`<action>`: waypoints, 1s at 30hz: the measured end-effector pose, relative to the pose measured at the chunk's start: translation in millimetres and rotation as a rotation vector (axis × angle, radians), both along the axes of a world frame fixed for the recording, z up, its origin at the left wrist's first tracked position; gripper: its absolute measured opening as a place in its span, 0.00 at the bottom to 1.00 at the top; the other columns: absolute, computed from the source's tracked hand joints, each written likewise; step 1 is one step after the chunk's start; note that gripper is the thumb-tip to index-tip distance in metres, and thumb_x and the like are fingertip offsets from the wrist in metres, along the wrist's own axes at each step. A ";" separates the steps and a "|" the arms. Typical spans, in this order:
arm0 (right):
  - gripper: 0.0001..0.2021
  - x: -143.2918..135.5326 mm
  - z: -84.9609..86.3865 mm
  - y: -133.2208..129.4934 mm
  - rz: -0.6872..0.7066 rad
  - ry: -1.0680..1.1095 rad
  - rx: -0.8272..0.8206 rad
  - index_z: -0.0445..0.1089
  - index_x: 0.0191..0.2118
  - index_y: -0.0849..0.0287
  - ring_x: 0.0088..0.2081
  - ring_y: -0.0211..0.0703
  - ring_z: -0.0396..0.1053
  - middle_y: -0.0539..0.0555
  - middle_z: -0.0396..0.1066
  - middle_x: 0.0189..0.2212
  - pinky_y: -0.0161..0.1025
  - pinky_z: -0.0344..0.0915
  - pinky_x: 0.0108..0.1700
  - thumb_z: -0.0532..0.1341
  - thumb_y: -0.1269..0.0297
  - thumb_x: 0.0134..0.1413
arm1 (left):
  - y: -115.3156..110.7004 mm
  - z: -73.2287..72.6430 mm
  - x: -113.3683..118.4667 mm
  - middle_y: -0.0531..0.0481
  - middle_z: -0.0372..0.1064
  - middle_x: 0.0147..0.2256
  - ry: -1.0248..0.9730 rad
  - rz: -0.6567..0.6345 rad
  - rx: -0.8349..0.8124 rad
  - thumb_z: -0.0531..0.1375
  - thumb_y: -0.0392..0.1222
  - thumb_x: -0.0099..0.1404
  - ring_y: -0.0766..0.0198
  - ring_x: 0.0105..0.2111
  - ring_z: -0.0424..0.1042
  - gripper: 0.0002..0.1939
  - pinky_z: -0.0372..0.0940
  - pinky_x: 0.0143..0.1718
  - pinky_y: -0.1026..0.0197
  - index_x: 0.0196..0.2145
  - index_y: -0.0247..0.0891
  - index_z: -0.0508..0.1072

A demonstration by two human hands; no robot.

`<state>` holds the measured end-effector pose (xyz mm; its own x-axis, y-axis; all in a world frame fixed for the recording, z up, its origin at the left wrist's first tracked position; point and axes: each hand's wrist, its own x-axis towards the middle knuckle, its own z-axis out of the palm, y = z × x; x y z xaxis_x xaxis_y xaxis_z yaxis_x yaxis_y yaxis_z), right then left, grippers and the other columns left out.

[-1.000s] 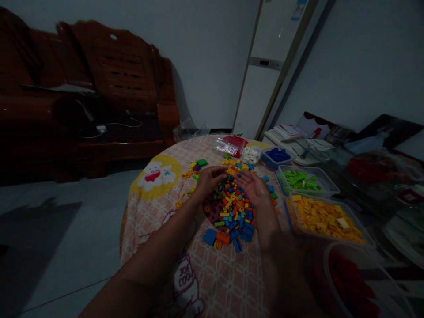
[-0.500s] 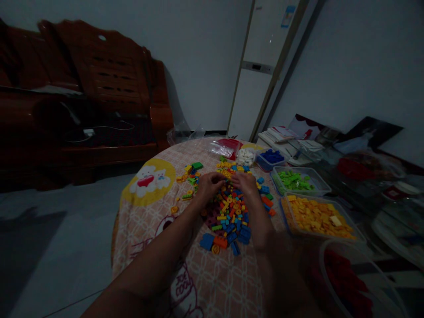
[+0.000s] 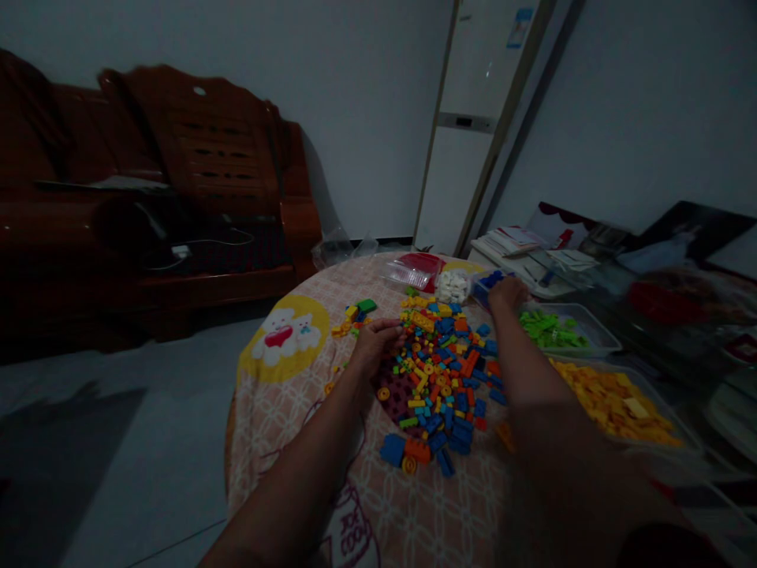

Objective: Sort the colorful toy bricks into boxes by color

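Centrally, mixed toy bricks (image 3: 436, 380) lie heaped on the cloth-covered desk (image 3: 434, 513). Left hand (image 3: 378, 341) at the heap's left edge, fingers bent; cannot tell whether they pinch a brick. Right hand (image 3: 509, 293) at the blue-brick box (image 3: 480, 294), beyond the heap to the right; fingertips hidden, grip cannot be read. White bricks (image 3: 453, 286) just beside that box; green-brick tray (image 3: 598, 331), then yellow-brick tray (image 3: 663, 404), nearer along the right side. Wooden settee (image 3: 204, 142) behind, left.
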<state>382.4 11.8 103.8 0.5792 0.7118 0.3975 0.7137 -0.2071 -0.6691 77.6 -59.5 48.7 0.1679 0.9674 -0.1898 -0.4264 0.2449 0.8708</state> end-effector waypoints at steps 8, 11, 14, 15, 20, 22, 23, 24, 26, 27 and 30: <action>0.05 9.2 9.9 12.1 -0.182 0.057 -0.104 0.74 0.30 0.62 0.56 0.69 0.69 0.70 0.75 0.39 0.63 0.62 0.55 0.61 0.77 0.51 | 4.1 -4.3 1.7 0.48 0.76 0.26 -0.078 -0.010 -0.016 0.69 0.28 0.51 0.69 0.25 0.75 0.09 0.72 0.31 0.68 0.32 0.32 0.78; 0.09 -11.5 20.4 6.0 -0.119 0.023 -0.012 0.77 0.35 0.63 0.54 0.61 0.72 0.66 0.77 0.41 0.57 0.65 0.57 0.59 0.76 0.54 | 3.8 -1.3 2.8 0.47 0.76 0.26 -0.056 -0.016 -0.029 0.68 0.27 0.53 0.69 0.24 0.75 0.07 0.72 0.31 0.67 0.31 0.31 0.78; 0.08 -54.2 25.2 -10.1 0.078 0.182 0.062 0.79 0.35 0.62 0.41 0.50 0.79 0.57 0.79 0.33 0.46 0.74 0.47 0.64 0.75 0.49 | 2.3 3.1 3.7 0.47 0.76 0.25 -0.042 -0.014 -0.040 0.68 0.26 0.54 0.69 0.23 0.74 0.06 0.71 0.29 0.68 0.30 0.30 0.78; 0.08 -71.1 24.6 -18.1 0.183 0.339 0.061 0.79 0.35 0.62 0.34 0.48 0.79 0.55 0.79 0.29 0.44 0.76 0.41 0.64 0.76 0.48 | 1.7 4.1 3.9 0.47 0.76 0.26 -0.044 -0.014 -0.044 0.68 0.26 0.54 0.69 0.23 0.74 0.05 0.71 0.29 0.68 0.30 0.30 0.78; 0.09 -136.2 13.5 -62.7 0.644 0.818 -0.129 0.78 0.34 0.64 0.22 0.40 0.76 0.51 0.77 0.21 0.35 0.77 0.29 0.66 0.79 0.44 | 0.2 3.5 3.5 0.48 0.76 0.26 -0.080 -0.023 -0.048 0.68 0.27 0.55 0.70 0.24 0.74 0.05 0.71 0.30 0.69 0.31 0.30 0.78; 0.09 -146.5 10.5 -74.6 0.667 0.883 -0.166 0.78 0.35 0.64 0.23 0.39 0.77 0.51 0.77 0.21 0.32 0.76 0.27 0.66 0.80 0.45 | 0.9 1.4 3.3 0.48 0.76 0.26 -0.102 -0.026 -0.042 0.68 0.27 0.56 0.70 0.24 0.74 0.04 0.71 0.29 0.69 0.31 0.30 0.78; 0.09 -149.1 9.8 -78.6 0.664 0.902 -0.177 0.77 0.35 0.65 0.23 0.39 0.77 0.52 0.77 0.21 0.31 0.76 0.27 0.66 0.81 0.46 | 1.5 0.5 3.3 0.48 0.76 0.26 -0.109 -0.029 -0.041 0.68 0.27 0.56 0.70 0.24 0.74 0.04 0.70 0.29 0.69 0.30 0.30 0.78; 0.09 -150.9 9.4 -81.5 0.658 0.916 -0.186 0.77 0.35 0.65 0.23 0.38 0.77 0.52 0.77 0.21 0.30 0.76 0.27 0.65 0.81 0.48 | 2.1 -0.3 3.2 0.48 0.76 0.25 -0.114 -0.032 -0.042 0.68 0.28 0.56 0.70 0.23 0.74 0.04 0.70 0.29 0.70 0.30 0.31 0.78; 0.09 -152.9 9.0 -84.9 0.637 0.938 -0.201 0.76 0.35 0.65 0.23 0.38 0.77 0.51 0.76 0.20 0.28 0.76 0.26 0.63 0.83 0.50 | 3.1 -1.0 3.3 0.48 0.76 0.25 -0.117 -0.037 -0.044 0.69 0.29 0.55 0.71 0.22 0.73 0.05 0.70 0.28 0.70 0.30 0.31 0.77; 0.09 -153.7 8.7 -85.8 0.624 0.945 -0.204 0.75 0.34 0.64 0.23 0.38 0.77 0.51 0.76 0.20 0.28 0.75 0.26 0.62 0.83 0.50 | 3.3 -1.0 3.3 0.49 0.75 0.24 -0.117 -0.042 -0.044 0.69 0.29 0.55 0.71 0.22 0.73 0.05 0.70 0.27 0.70 0.30 0.31 0.77; 0.10 -155.5 6.3 -87.0 0.619 0.956 -0.207 0.73 0.32 0.63 0.23 0.37 0.77 0.49 0.75 0.20 0.28 0.76 0.26 0.62 0.84 0.49 | 3.1 -0.5 3.3 0.50 0.74 0.23 -0.105 -0.064 -0.043 0.70 0.31 0.54 0.72 0.19 0.70 0.06 0.68 0.24 0.71 0.30 0.31 0.77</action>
